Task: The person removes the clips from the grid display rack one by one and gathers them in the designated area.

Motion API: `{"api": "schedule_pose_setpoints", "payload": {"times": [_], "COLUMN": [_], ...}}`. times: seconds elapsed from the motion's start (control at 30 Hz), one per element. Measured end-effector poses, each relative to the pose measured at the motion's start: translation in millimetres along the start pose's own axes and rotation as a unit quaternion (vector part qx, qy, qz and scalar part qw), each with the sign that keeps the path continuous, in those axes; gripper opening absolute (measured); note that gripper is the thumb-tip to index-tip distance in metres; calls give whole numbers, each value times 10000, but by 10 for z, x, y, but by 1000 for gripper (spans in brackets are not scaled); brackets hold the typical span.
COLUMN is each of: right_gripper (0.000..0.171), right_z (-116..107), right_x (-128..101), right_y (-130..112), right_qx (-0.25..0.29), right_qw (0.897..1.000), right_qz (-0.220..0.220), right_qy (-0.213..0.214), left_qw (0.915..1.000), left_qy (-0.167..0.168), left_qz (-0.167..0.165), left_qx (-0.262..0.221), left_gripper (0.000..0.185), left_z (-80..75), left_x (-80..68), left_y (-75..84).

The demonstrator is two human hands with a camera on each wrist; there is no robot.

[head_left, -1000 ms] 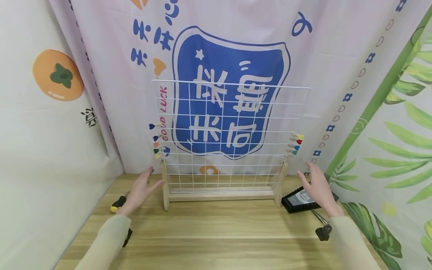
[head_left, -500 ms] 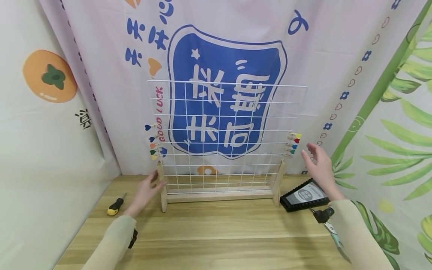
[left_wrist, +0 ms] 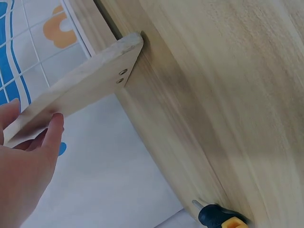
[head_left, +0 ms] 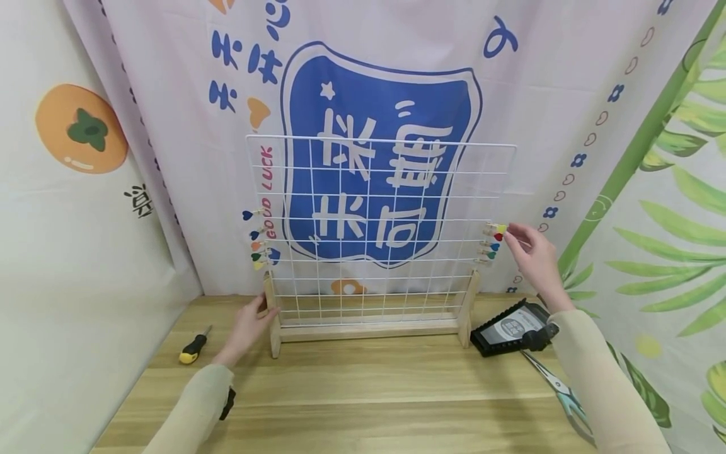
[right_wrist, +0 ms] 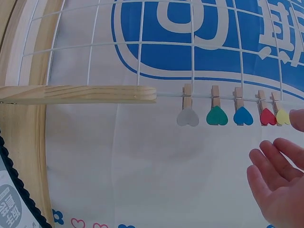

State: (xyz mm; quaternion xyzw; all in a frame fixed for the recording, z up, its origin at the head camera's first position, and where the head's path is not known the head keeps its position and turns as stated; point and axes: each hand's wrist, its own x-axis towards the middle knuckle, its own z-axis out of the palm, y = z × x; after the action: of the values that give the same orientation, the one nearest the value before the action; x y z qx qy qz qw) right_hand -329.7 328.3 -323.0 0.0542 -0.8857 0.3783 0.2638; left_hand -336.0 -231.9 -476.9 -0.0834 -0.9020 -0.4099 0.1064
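The wire grid panel [head_left: 380, 221] stands upright in its wooden stand [head_left: 368, 329] at the back of the table [head_left: 363, 391], its face toward the person and its long axis running left to right. The left hand [head_left: 249, 325] rests against the stand's left upright [head_left: 274, 315], fingers relaxed and extended. The right hand [head_left: 533, 255] is at the panel's right edge, fingertips at the yellow heart clip [right_wrist: 283, 116], the topmost of 5 clips on that edge; the fingers appear loosely spread, and whether they already touch the clip cannot be confirmed from these views. Each clip lies horizontally, heart end pointing outward from the panel, long axis across the edge wire. To work the clip cleanly, brace the upright firmly, pinch the clip's tail near the heart, and pull straight outward along its axis.
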Motion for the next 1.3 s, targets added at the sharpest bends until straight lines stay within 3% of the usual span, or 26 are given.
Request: {"api": "schedule_pose_setpoints", "payload": {"times": [0.2, 0.6, 1.0, 1.3], "right_gripper": [53, 43, 41, 40], "right_z": [-10, 27, 6, -14], "right_x": [42, 129, 115, 97], "right_y": [-18, -32, -57, -33], "right_qx": [66, 25, 114, 154], "right_qw": [9999, 9998, 9997, 9996], "right_qz": [100, 13, 16, -6], "right_qy": [-106, 186, 211, 226], "left_qw": [9999, 9973, 9969, 9969], "left_qy": [103, 672, 760, 721], "left_qz": [-29, 172, 144, 299], "left_qx": [19, 256, 129, -64], "left_gripper": [39, 18, 29, 25], "left_z": [38, 100, 108, 143], "left_x": [-3, 0, 11, -24], "left_y": [0, -13, -40, -18]}}
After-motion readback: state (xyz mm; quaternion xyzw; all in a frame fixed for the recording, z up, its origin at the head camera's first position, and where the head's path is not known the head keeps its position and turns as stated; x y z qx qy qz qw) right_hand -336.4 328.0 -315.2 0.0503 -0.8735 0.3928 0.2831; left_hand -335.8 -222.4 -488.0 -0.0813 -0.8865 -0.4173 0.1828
